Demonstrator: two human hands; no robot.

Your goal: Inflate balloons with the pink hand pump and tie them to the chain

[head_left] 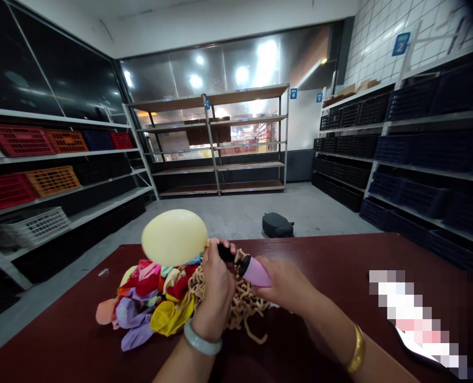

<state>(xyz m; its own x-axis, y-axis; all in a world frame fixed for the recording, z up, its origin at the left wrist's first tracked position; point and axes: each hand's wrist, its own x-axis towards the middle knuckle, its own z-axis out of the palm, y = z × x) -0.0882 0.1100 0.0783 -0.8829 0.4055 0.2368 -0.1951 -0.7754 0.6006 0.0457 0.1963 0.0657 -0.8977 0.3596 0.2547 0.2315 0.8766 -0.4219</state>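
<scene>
A pale yellow balloon (pixel 175 236), blown up and rounded, points to the left over the table. My left hand (pixel 216 274) is closed around its neck, where it meets the black front end of a pink-and-black balloon pump (pixel 257 273). The fingers partly hide that joint. My right hand (pixel 286 284) grips the pump's pink rear part. Below the balloon lies a pile of limp balloons (pixel 168 317) in yellow, purple, red and other colours. Beneath and behind my hands spreads a heap of tan, cord-like curled pieces (pixel 248 308).
The dark red table (pixel 312 255) carries a partly pixelated flat object (pixel 414 346) at right. On the floor beyond sits a dark grey bag-like thing (pixel 277 225). Shelves with coloured crates (pixel 53 181) stand left, dark crates (pixel 423 197) right, and a rack (pixel 216 173) at the back.
</scene>
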